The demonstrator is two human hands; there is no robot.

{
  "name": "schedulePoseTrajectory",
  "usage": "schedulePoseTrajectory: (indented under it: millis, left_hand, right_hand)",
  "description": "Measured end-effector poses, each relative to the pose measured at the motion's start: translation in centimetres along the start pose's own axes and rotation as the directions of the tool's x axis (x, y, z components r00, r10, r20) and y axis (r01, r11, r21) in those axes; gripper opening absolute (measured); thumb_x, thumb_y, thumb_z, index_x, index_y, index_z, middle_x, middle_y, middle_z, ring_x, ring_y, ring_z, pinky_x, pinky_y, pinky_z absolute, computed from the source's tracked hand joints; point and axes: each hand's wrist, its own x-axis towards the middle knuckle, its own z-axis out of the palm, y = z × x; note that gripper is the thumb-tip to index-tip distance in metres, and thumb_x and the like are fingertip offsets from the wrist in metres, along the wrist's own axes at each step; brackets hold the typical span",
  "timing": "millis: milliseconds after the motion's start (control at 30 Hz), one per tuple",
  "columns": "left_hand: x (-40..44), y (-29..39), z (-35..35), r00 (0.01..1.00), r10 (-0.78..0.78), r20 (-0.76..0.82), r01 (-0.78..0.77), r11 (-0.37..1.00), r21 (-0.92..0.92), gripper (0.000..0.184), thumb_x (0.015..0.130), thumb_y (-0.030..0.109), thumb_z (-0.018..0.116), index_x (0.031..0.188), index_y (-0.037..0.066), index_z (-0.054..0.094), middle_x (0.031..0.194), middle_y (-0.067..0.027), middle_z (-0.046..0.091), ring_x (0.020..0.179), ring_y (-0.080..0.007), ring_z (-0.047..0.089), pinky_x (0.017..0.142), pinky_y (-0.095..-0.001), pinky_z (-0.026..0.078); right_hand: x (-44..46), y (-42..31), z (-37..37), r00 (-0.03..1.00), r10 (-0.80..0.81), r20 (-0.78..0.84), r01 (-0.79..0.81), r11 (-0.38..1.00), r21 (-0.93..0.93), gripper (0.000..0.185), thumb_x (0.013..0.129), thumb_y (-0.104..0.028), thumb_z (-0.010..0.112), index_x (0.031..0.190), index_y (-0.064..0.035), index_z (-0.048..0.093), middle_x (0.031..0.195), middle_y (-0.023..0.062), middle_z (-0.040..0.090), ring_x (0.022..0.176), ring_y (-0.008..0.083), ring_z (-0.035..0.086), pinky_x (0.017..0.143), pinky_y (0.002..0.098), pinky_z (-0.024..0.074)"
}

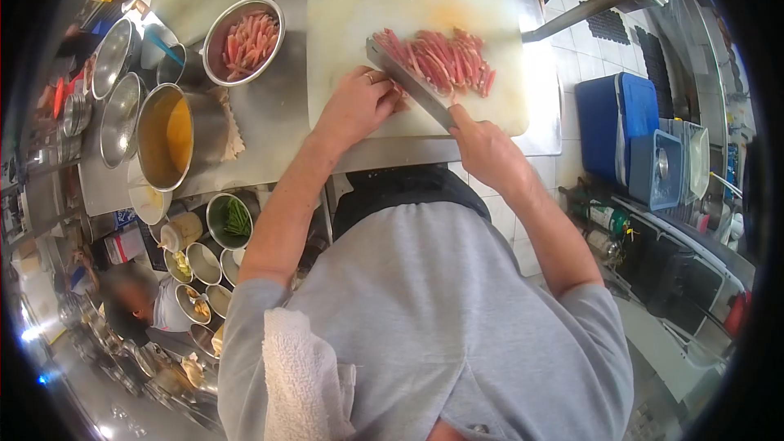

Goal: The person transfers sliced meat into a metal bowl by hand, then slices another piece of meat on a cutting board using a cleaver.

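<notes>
My right hand (490, 151) grips a kitchen knife (412, 86) by its handle, its broad blade slanting up and left across the white cutting board (343, 16). Close against the near side of the blade, my left hand (357, 106) has its fingers curled down on a small piece of raw meat (401, 104), partly hidden by the fingers and the knife. Beyond the blade lies a spread pile of raw red meat strips (449, 59). To the left, a steel bowl (210, 47) holds more of these cut strips (249, 42).
Left on the steel counter (273, 106) stands a large pot (151, 143) with orange-brown contents. Below it are several small containers, one with green vegetables (237, 219). Another person (167, 306) is at lower left. A blue cooler (608, 122) stands on the right.
</notes>
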Motion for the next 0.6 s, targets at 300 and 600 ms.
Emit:
schedulePoseTrajectory:
  millis: [300,600]
  left_hand:
    - [0.1,0.8,-0.7,0.992,-0.076,0.104,0.068,0.995,0.078,0.024,0.09,0.02,0.064,0.104,0.004,0.074,0.111,-0.0117,0.071,0.106,-0.0327,0.061,0.093,-0.0434,0.05]
    - [-0.4,0.3,0.2,0.992,-0.054,0.112,0.023,0.964,0.264,0.024,0.09,0.025,0.062,0.102,0.008,0.074,0.111,-0.0037,0.069,0.11,-0.0252,0.059,0.094,-0.0418,0.047]
  right_hand:
    - [-1.2,0.4,-0.8,0.985,0.057,0.16,-0.059,0.998,0.007,0.018,0.099,-0.008,0.051,0.112,0.0004,0.041,0.075,0.0325,0.061,0.077,0.0531,0.061,0.068,0.0606,0.0428]
    - [2.4,0.2,1.9,0.993,0.066,0.1,-0.069,0.997,0.026,0.02,0.093,-0.002,0.049,0.11,0.0009,0.04,0.079,0.0352,0.062,0.082,0.0537,0.062,0.074,0.0614,0.0458]
